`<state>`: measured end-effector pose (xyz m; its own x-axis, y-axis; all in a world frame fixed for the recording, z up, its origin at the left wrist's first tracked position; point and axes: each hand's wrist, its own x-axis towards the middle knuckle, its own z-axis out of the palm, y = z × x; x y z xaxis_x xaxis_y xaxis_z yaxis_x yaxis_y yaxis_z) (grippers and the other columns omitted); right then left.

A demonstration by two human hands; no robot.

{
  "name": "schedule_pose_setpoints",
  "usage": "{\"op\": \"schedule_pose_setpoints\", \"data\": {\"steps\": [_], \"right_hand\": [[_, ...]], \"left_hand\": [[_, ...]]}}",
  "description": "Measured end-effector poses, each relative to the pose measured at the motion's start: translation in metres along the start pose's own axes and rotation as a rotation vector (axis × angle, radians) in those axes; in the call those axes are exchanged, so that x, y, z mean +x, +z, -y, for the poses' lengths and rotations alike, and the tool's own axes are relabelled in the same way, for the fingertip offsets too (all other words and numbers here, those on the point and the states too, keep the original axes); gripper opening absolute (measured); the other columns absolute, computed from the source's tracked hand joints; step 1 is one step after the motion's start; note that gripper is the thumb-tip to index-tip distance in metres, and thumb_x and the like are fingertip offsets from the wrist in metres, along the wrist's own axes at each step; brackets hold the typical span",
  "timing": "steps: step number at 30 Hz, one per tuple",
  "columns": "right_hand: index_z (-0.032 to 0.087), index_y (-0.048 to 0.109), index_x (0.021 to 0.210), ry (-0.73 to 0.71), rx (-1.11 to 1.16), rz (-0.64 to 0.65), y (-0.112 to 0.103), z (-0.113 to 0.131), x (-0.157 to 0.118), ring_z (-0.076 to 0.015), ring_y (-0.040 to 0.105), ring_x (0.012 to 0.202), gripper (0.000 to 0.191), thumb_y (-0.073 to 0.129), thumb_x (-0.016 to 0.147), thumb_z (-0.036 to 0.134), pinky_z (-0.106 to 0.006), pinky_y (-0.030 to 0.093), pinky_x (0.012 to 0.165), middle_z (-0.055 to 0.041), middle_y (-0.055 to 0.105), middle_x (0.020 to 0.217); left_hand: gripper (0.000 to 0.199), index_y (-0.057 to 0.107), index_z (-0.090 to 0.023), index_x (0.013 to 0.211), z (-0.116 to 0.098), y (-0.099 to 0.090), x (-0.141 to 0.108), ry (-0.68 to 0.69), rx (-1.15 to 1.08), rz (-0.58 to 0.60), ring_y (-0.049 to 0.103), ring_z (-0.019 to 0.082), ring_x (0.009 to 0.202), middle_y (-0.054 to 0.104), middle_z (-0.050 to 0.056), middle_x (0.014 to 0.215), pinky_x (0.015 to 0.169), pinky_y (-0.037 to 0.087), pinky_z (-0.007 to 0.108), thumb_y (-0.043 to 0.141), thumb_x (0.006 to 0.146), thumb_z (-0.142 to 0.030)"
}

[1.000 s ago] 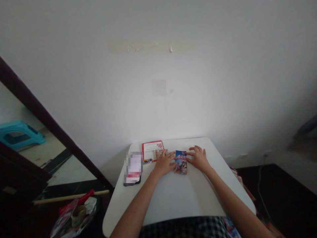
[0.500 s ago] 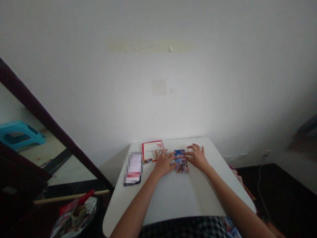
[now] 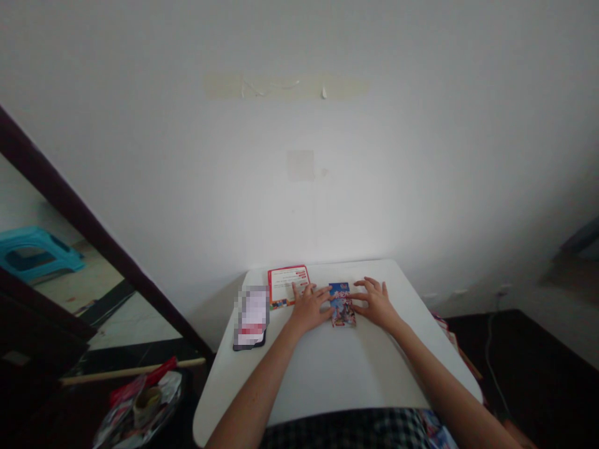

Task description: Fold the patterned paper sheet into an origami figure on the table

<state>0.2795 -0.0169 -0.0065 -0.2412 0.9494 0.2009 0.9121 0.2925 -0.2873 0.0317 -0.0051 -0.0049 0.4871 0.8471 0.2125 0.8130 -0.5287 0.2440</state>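
Note:
A small blue packet or card with white lettering and colourful figures lies flat on the white table. My left hand rests at its left edge, fingers spread and fingertips on or beside that edge. Partly under the left fingers is a red-bordered printed sheet. My right hand is at the right edge of the blue packet, fingers apart, one or two tips touching it. Neither hand is closed around anything.
At the table's left side lies a phone, its screen blurred out. A bin with rubbish stands on the floor at lower left. The wall rises directly behind the table. A blue stool shows at far left.
My right hand has shifted slightly down and to the right along the packet's edge. The left hand and the packet have hardly moved.

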Motion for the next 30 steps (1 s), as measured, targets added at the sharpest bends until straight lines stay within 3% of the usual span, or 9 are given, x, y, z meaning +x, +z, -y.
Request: {"op": "schedule_pose_setpoints", "data": {"steps": [19, 30], "right_hand": [[0.046, 0.066, 0.114, -0.019, 0.089, 0.1, -0.007, 0.002, -0.025, -0.034, 0.025, 0.139, 0.04, 0.069, 0.075, 0.053, -0.068, 0.012, 0.11, -0.0017, 0.049, 0.139], [0.046, 0.065, 0.115, -0.051, 0.077, 0.04, 0.0, -0.001, -0.032, -0.0327, 0.031, 0.137, 0.043, 0.065, 0.075, 0.062, -0.064, 0.015, 0.111, -0.0019, 0.051, 0.137]], "left_hand": [[0.046, 0.056, -0.044, 0.125, 0.0, -0.001, 0.001, -0.021, 0.007, 0.035, 0.032, 0.033, 0.135, 0.049, -0.005, 0.146, 0.105, -0.016, 0.075, 0.051, 0.084, -0.063], [0.049, 0.057, -0.045, 0.125, -0.002, -0.002, 0.0, -0.023, -0.015, 0.03, 0.033, 0.034, 0.135, 0.049, -0.006, 0.146, 0.105, -0.014, 0.076, 0.048, 0.083, -0.068]]}}
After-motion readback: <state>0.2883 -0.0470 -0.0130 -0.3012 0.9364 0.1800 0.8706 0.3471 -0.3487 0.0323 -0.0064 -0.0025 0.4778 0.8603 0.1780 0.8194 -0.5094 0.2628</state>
